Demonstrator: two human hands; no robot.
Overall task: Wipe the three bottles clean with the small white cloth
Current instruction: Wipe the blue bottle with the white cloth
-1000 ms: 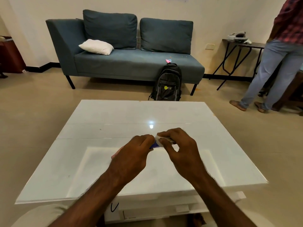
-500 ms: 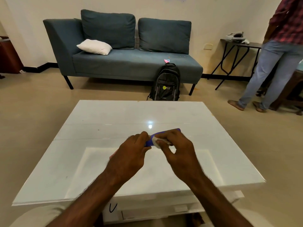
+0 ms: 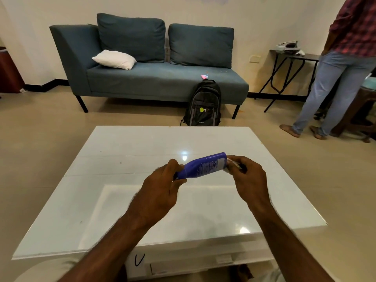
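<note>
A blue bottle with white print lies tilted in the air above the white table, its base up and to the right. My left hand grips its lower cap end. My right hand pinches the small white cloth against the bottle's base; only a sliver of the cloth shows between the fingers. No other bottle is in view.
The glossy table top reflects a ceiling light. Beyond it stand a blue sofa with a white pillow, and a black backpack on the floor. A person stands at the right beside a small black side table.
My right hand has slid with the cloth from near the cap out to the bottle's base. The blue body, mostly covered before, now shows between my hands.
</note>
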